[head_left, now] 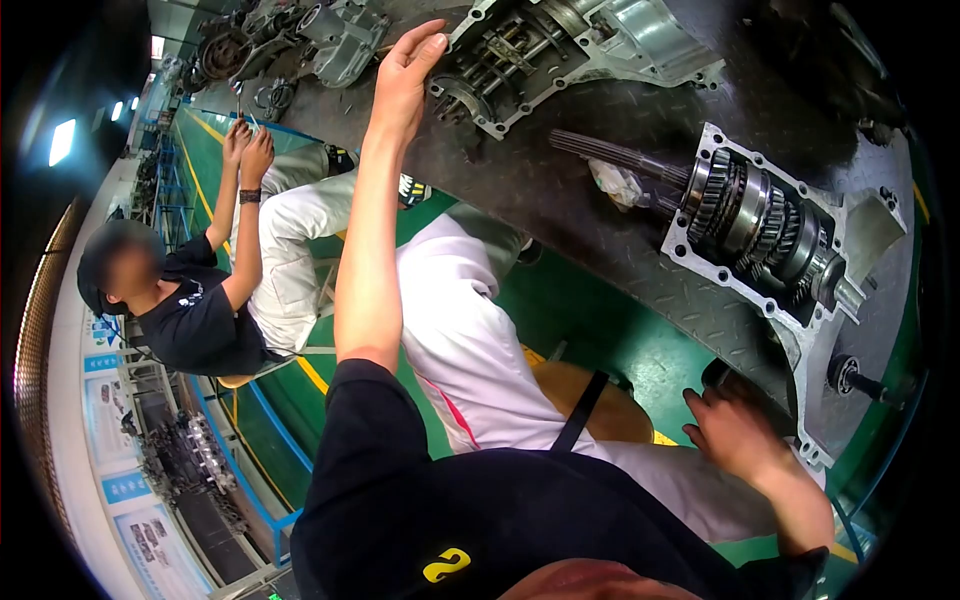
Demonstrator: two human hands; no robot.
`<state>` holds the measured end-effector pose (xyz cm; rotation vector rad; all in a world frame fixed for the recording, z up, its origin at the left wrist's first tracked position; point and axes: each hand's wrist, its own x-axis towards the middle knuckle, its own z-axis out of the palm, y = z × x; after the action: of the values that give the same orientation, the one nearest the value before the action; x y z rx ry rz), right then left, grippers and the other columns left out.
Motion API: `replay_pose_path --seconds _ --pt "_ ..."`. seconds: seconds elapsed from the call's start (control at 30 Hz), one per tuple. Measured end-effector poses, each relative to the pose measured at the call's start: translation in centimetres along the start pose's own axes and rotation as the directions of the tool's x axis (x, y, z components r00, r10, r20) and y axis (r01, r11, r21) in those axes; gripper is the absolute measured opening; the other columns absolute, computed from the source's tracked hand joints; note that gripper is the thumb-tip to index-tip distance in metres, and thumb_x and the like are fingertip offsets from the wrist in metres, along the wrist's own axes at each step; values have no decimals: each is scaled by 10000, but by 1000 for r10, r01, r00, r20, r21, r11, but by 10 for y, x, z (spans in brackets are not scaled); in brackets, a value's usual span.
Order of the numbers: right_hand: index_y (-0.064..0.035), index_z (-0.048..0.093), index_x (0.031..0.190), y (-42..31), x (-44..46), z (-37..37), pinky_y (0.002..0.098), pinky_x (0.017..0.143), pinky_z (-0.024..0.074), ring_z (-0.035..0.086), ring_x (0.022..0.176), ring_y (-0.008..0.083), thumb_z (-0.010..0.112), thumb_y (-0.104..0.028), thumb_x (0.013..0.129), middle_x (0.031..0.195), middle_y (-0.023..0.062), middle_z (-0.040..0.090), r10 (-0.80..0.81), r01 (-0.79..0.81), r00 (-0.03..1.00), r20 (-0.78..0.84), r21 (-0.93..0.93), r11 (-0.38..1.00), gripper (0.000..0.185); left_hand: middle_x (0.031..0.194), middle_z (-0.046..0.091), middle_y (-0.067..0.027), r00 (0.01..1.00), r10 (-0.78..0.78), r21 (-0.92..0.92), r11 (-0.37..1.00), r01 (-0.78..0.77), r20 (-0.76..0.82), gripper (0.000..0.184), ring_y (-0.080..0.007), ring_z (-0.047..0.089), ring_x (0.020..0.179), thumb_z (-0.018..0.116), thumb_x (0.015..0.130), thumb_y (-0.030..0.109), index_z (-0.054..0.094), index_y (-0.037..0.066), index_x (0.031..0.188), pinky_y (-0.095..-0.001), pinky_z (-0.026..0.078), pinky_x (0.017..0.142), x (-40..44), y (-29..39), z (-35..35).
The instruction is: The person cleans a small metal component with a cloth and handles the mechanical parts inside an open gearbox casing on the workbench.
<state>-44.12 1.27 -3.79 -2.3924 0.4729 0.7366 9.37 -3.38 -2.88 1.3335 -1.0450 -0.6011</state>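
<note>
My left hand (405, 85) reaches up over the bench, its fingers stretched out beside the rim of an open gearbox housing half (530, 95) with shift rods inside. I see nothing held in it; whether the fingertips touch the rim, I cannot tell. Low on the right, my right hand (738, 430) hangs near the bench edge with its fingers apart, holding nothing. Just above it lies the other gearbox housing half (800, 345), with a gear set (755, 220) seated in it. A splined shaft (615, 155) sticks out of its left side.
The dark metal bench (640, 280) runs diagonally. Crumpled plastic (618, 185) lies under the splined shaft. A small shaft with a bearing (860, 380) sits at the right. More castings (340, 45) lie at the top left. A seated person (190, 310) works there with a tool. A stool (590, 400) is beside my leg.
</note>
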Motion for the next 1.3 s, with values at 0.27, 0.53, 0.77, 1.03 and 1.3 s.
replay_pose_path --seconds 0.27,0.53,0.77,1.03,1.3 --pt "-10 555 1262 -1 -1 -1 482 1021 416 595 1055 380 608 -250 920 1072 207 641 3 -2 1000 -18 21 1000 420 1187 649 -101 1000 17 7 1000 -17 -4 485 -147 593 1122 728 905 130 549 -44 1321 -270 439 1007 -1 3 3" --pt "-3 532 1302 -1 0 -3 497 1043 408 574 1102 376 578 -242 939 1112 198 632 25 -27 998 64 35 999 437 1178 659 -113 1000 -5 -14 1000 5 9 534 -154 609 1090 764 863 84 540 -50 1328 -267 444 996 2 -6 -2" --pt "-8 543 1291 0 0 -1 482 1022 423 587 1083 367 592 -245 930 1092 193 639 13 -13 999 35 12 1000 435 1184 654 -130 997 22 -24 999 -23 -68 585 -170 608 1098 763 855 58 498 -53 1364 -274 441 1002 -1 0 8" --pt "-3 553 1278 0 0 -1 481 1016 422 597 1058 360 596 -242 926 1077 191 647 -6 6 1000 3 -19 1000 428 1219 623 -151 1000 -27 -76 997 28 11 620 -179 591 1120 775 841 51 478 -44 1378 -280 440 1008 3 -4 -1" --pt "1 558 1277 -5 0 -7 487 1019 416 602 1044 370 611 -239 917 1063 197 653 14 -15 1000 18 29 999 435 1338 549 -211 996 28 -67 997 -34 -88 845 -255 530 1240 781 834 53 272 13 1507 -338 399 1070 3 -14 -2"
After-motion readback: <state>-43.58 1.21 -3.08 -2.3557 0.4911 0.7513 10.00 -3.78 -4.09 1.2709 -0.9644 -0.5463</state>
